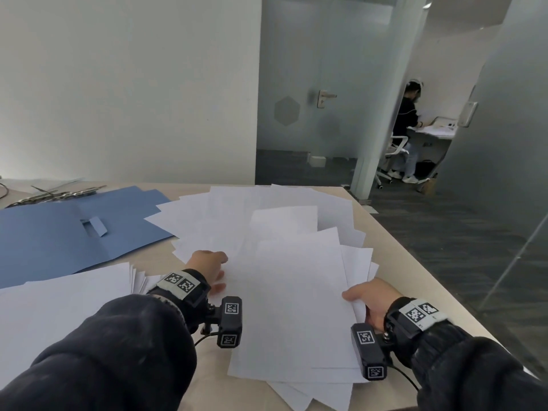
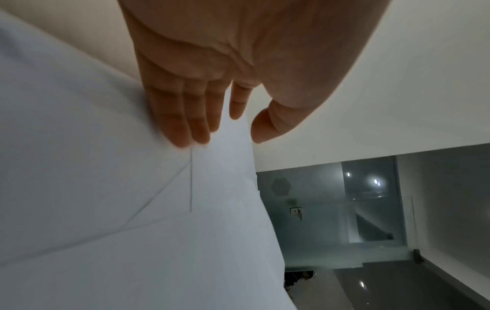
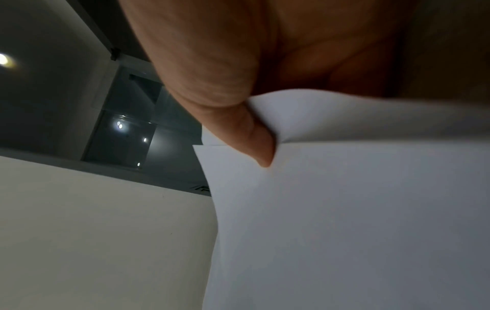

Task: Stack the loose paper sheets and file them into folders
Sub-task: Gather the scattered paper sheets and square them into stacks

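Observation:
Several loose white paper sheets [image 1: 290, 292] lie fanned over the beige table [image 1: 397, 280]. My left hand [image 1: 207, 266] is at their left edge. In the left wrist view its straight fingers [image 2: 185, 117] lie along a sheet [image 2: 132, 209], while the thumb stays just off the edge. My right hand [image 1: 366, 295] grips the right edge of the top sheets. The right wrist view shows the thumb [image 3: 254, 144] pressing bent paper [image 3: 344, 209]; the other fingers are hidden behind it. Blue folders [image 1: 53, 238] lie open at the left.
A second pile of white sheets [image 1: 59, 301] sits at the near left. Metal fasteners [image 1: 59, 194] lie behind the folders. The table's right edge [image 1: 421, 295] drops to dark carpet. A frosted glass door [image 1: 311, 99] and a seated person [image 1: 407, 129] are far back.

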Demonstrator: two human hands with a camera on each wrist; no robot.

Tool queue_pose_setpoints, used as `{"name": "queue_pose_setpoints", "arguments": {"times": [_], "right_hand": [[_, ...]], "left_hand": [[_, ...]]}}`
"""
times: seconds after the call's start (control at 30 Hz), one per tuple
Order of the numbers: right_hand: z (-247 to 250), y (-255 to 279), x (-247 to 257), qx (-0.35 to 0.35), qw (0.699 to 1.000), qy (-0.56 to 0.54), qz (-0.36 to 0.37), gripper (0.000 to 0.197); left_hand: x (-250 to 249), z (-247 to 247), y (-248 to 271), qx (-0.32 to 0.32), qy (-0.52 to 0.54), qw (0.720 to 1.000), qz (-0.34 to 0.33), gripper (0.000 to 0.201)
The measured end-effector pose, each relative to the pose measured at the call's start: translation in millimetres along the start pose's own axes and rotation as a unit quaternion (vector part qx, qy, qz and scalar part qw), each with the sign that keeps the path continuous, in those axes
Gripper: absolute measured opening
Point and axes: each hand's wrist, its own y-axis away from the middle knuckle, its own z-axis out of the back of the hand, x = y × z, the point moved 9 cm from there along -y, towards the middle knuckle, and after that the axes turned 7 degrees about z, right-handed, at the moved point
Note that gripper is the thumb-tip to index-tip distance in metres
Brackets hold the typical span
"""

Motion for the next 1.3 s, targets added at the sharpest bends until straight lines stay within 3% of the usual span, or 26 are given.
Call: {"name": "queue_pose_setpoints", "arguments": {"times": [0.07, 0.13, 0.27, 0.4, 0.5, 0.67, 0.83, 1.03, 1.2, 1.3], "right_hand": [[5, -4, -4, -0.005, 1.0, -0.009, 0.0, 0.021], [10, -12, -8, -0.004, 1.0, -0.026, 0.014, 0.026], [11, -17, -6, 0.007, 0.998, -0.053, 0.025, 0.044], [6, -4, 3, 0.013, 0.995, -0.101, 0.024, 0.023], [-1, -3, 6, 0.041, 0.991, -0.124, 0.038, 0.025], [-5, -6, 6, 0.053, 0.989, -0.128, 0.05, 0.027], [13, -18, 2, -0.035, 0.987, -0.147, 0.058, 0.023], [-6, -2, 8, 0.018, 0.991, -0.132, 0.028, 0.012], [-18, -5, 9, 0.032, 0.996, -0.077, 0.04, 0.037], [-19, -17, 2, 0.014, 0.994, -0.1, 0.042, 0.042]], "left_hand": [[-2, 3, -9, -0.025, -0.023, 0.999, -0.003, 0.015], [-1, 2, -16, -0.038, -0.03, 0.999, -0.003, 0.035], [-11, 0, 4, -0.067, -0.021, 0.997, -0.019, 0.056], [-8, -1, -2, -0.06, 0.025, 0.997, -0.032, 0.073], [-1, -4, -7, -0.031, 0.071, 0.997, -0.017, 0.066], [5, -2, -10, -0.016, 0.042, 0.999, -0.01, 0.021], [15, 2, -12, 0.011, 0.014, 1.0, 0.014, 0.03], [17, 4, -1, 0.061, -0.097, 0.992, 0.044, 0.027], [18, -6, 8, 0.093, -0.173, 0.979, 0.049, 0.028], [18, -21, 18, 0.102, -0.185, 0.977, 0.033, 0.026]]}}
